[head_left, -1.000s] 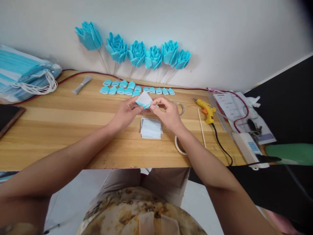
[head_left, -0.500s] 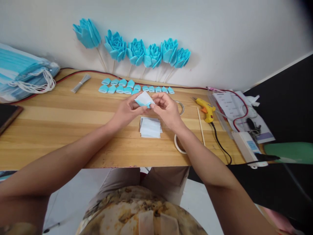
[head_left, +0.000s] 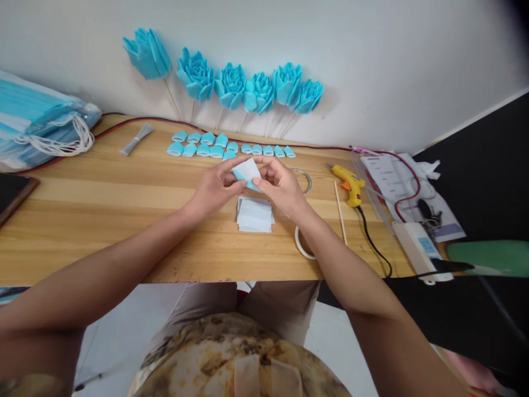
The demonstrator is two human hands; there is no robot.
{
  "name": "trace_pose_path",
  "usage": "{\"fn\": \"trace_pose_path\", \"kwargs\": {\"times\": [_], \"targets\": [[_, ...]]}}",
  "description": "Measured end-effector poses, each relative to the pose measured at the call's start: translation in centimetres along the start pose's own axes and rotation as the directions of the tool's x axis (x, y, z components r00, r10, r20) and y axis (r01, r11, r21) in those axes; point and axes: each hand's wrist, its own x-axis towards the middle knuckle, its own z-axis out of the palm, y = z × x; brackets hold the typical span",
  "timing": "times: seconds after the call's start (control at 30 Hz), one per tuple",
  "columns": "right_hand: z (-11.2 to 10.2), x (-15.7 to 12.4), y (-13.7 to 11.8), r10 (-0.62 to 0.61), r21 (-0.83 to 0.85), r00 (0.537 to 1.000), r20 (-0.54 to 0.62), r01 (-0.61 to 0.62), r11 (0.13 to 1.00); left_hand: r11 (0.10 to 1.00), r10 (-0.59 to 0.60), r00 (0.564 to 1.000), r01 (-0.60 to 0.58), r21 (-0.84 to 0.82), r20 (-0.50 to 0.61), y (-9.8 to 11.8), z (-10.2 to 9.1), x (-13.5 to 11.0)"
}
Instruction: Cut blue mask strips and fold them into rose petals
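Between my two hands is a small white-and-blue fabric piece [head_left: 248, 171], its lower edge folded over to show blue. My left hand [head_left: 215, 188] pinches its left side, thumb in front and fingers behind. On the right side my right hand [head_left: 281, 184] grips it the same way, with the thumb pressed on the fold. Just below lies a stack of white fabric pieces [head_left: 255, 215] on the table. Beyond my fingers, several folded blue petals [head_left: 203, 150] sit in rows.
Blue fabric roses [head_left: 230, 86] on sticks lean against the wall. At left are packed face masks [head_left: 45, 121] and a bundle of thin ties [head_left: 137, 139]. To the right lie a tape roll [head_left: 303, 246], a wooden stick [head_left: 340, 212], a yellow glue gun [head_left: 350, 186] and a power strip [head_left: 417, 251].
The fabric piece has turned and tipped slightly between my hands, and its top corner now sits further right. My fingertips have come closer together behind it.
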Motion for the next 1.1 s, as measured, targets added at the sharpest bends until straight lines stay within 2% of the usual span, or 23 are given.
{"fn": "trace_pose_path", "kwargs": {"times": [0.3, 0.47, 0.63, 0.83, 0.97, 1.1], "targets": [[0.11, 0.19, 0.53, 0.01, 0.067, 1.0, -0.003, -0.01, 0.998, 0.999, -0.018, 0.999, 0.016, -0.039, -0.049, 0.2, -0.32, 0.15], [0.05, 0.16, 0.48, 0.008, 0.049, 0.999, -0.038, -0.006, 0.999, 0.998, -0.07, 0.998, 0.07, -0.001, -0.006, 0.28, -0.17, -0.01], [0.06, 0.12, 0.45, 0.023, 0.055, 1.0, -0.01, -0.023, 0.998, 0.996, -0.089, 0.995, 0.09, 0.018, -0.043, 0.53, -0.21, -0.06], [0.05, 0.19, 0.78, 0.036, 0.062, 0.999, 0.009, -0.037, 0.997, 0.995, -0.096, 0.995, 0.097, 0.038, -0.024, 0.8, -0.21, -0.09], [0.09, 0.11, 0.82, 0.044, 0.042, 0.999, 0.0, -0.044, 0.998, 0.994, -0.094, 0.995, 0.091, -0.053, -0.047, 0.8, -0.07, -0.26], [0.21, 0.08, 0.75, 0.046, 0.039, 0.999, -0.023, -0.045, 0.998, 0.988, -0.072, 0.997, 0.071, -0.138, -0.004, 0.56, 0.02, -0.33]]}}
